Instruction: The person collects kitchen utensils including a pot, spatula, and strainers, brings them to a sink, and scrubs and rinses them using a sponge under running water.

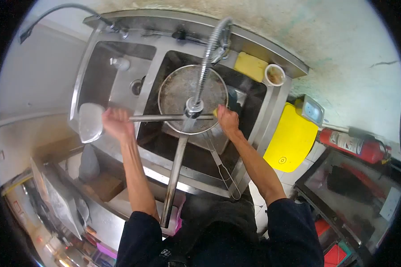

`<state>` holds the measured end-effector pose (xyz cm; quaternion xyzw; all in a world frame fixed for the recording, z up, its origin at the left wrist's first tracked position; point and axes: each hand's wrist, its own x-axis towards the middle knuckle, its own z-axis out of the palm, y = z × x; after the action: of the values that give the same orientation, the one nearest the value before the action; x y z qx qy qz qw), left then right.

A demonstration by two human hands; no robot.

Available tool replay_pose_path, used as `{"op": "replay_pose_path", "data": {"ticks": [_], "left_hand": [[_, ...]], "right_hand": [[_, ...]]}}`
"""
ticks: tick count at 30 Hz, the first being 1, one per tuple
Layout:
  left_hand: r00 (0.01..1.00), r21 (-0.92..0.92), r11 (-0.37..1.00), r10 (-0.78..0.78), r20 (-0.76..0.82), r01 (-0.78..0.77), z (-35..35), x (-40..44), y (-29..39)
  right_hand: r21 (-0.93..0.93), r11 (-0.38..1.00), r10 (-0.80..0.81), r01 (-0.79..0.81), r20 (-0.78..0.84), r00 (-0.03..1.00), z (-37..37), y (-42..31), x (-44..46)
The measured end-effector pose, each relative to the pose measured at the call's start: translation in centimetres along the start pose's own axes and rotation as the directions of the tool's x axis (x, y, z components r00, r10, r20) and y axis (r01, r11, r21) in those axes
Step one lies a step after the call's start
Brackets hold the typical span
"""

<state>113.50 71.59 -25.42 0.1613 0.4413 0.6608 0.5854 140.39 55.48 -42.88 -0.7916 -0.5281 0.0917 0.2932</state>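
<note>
My left hand is closed around a long-handled metal spatula, close to its broad pale blade. The tubular handle lies crosswise over a round pan in the dark sink basin. At the handle's far end, my right hand is closed on a small yellow sponge, mostly hidden by the fingers. The pan's own long handle points toward my body. Above the pan hangs a coiled spray faucet, its head over the spatula handle, with what looks like water below it.
A wire-handled utensil leans over the sink's front edge. The left basin holds a small white bottle. A yellow cloth or sponge and a white cup stand at the back. A yellow board and fire extinguisher are right.
</note>
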Motion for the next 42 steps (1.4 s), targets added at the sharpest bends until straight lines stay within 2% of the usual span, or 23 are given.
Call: {"op": "replay_pose_path", "data": {"ticks": [4, 5, 6, 7, 8, 9, 12, 15, 16, 18, 20, 22, 23, 24, 25, 26, 29, 31, 34, 36, 38, 40, 42], "left_hand": [[0.996, 0.115, 0.992, 0.064, -0.059, -0.057, 0.1, -0.5, -0.9], [0.990, 0.126, 0.992, -0.009, 0.140, -0.009, -2.5, 0.4, -1.2], [0.990, 0.182, 0.982, 0.069, -0.121, -0.046, 0.1, -1.4, -1.9], [0.980, 0.131, 0.991, -0.022, 0.198, -0.005, -2.0, -0.8, -2.1], [1.000, 0.113, 0.994, -0.001, -0.018, 0.003, 0.0, -1.8, -3.0], [0.999, 0.123, 0.992, -0.011, 0.043, 0.005, 0.2, -2.2, -3.7], [0.991, 0.102, 0.995, -0.024, 0.132, 0.010, -0.2, -2.3, -5.1], [0.987, 0.072, 0.997, -0.046, 0.156, 0.035, -0.2, -2.8, -5.9], [0.982, 0.068, 0.995, -0.078, 0.172, 0.067, 0.2, -3.0, -5.5], [0.998, 0.142, 0.989, 0.041, -0.040, -0.035, 2.8, -4.4, -5.8], [0.994, 0.095, 0.995, 0.014, -0.108, -0.003, 3.3, -4.7, -6.0], [0.994, 0.054, 0.999, -0.014, 0.108, 0.008, 1.6, -4.3, -5.7], [0.994, 0.071, 0.997, -0.008, 0.105, 0.000, 1.8, -4.5, -5.4], [0.995, 0.077, 0.997, 0.003, 0.097, -0.010, 1.6, -4.7, -5.1], [0.996, 0.067, 0.997, 0.016, 0.088, -0.022, 1.6, -4.7, -4.8], [0.996, 0.054, 0.998, 0.031, 0.081, -0.036, 1.5, -4.7, -4.4], [0.997, 0.033, 0.997, 0.066, 0.047, -0.067, 0.8, -4.6, -1.8], [0.994, 0.016, 0.994, 0.104, -0.015, -0.104, -0.1, -4.5, 1.0], [0.989, -0.046, 0.988, 0.149, -0.016, -0.149, -2.2, -4.5, 4.6], [0.972, 0.003, 0.978, 0.210, -0.106, -0.210, -1.7, -4.9, 3.5], [0.983, -0.096, 0.980, 0.169, -0.069, -0.175, -1.5, -4.6, 1.4], [0.995, -0.104, 0.989, 0.100, -0.013, -0.101, -1.1, -4.7, -0.7], [0.995, -0.121, 0.988, 0.098, 0.004, -0.096, -0.8, -4.5, 0.1]], "right_hand": [[0.060, 0.985, 0.163, -0.160, -0.058, 0.985, -6.7, 0.0, 2.3], [0.165, 0.942, 0.314, -0.292, -0.128, 0.941, -10.2, -1.0, 3.1], [0.281, 0.873, 0.456, -0.398, -0.183, 0.871, -13.0, -1.0, 3.4], [0.299, 0.813, 0.570, -0.500, -0.236, 0.787, -15.2, 1.0, 3.4], [0.317, 0.826, 0.560, -0.466, -0.375, 0.739, -16.4, 4.7, 2.8], [0.333, 0.844, 0.536, -0.421, -0.502, 0.679, -17.8, 8.4, 2.3], [0.340, 0.667, 0.740, -0.663, -0.408, 0.535, -21.5, 20.5, 0.3], [-0.174, 0.804, 0.403, -0.568, -0.544, 0.736, -23.3, 32.6, -0.4], [-0.112, 0.803, 0.520, -0.586, -0.351, 0.779, -23.8, 37.5, -0.6], [-0.319, 0.690, 0.589, -0.650, -0.275, 0.760, -25.5, 34.2, 1.9], [-0.231, 0.873, 0.234, -0.430, -0.575, 0.784, -24.6, 28.0, 2.6], [0.180, 0.897, 0.440, -0.404, -0.458, 0.773, -22.8, 16.3, 3.2], [0.297, 0.925, 0.348, -0.236, -0.415, 0.841, -20.1, 11.0, 2.4], [0.370, 0.889, 0.378, -0.269, -0.263, 0.888, -15.5, 8.2, 0.6], [0.322, 0.944, 0.116, -0.067, -0.137, 0.984, -13.1, 2.9, 0.4], [0.434, 0.901, 0.042, 0.018, -0.130, 0.991, -10.3, -2.0, 0.0], [0.310, 0.930, -0.214, 0.200, 0.014, 0.977, -1.4, -9.8, -1.0], [0.296, 0.927, -0.246, 0.230, 0.015, 0.969, 1.3, -10.8, -0.8], [0.171, 0.975, -0.180, 0.139, 0.249, 0.952, 3.9, -8.9, 0.9], [0.235, 0.970, -0.036, -0.060, 0.384, 0.923, 1.4, -9.5, 3.3], [0.727, 0.628, 0.097, -0.277, 0.280, 0.955, 4.8, -12.7, 3.1], [0.410, 0.876, -0.346, 0.252, 0.171, 0.922, 2.7, -15.9, 2.6], [0.440, 0.867, -0.353, 0.233, 0.213, 0.911, 3.6, -13.2, 2.5]]}}
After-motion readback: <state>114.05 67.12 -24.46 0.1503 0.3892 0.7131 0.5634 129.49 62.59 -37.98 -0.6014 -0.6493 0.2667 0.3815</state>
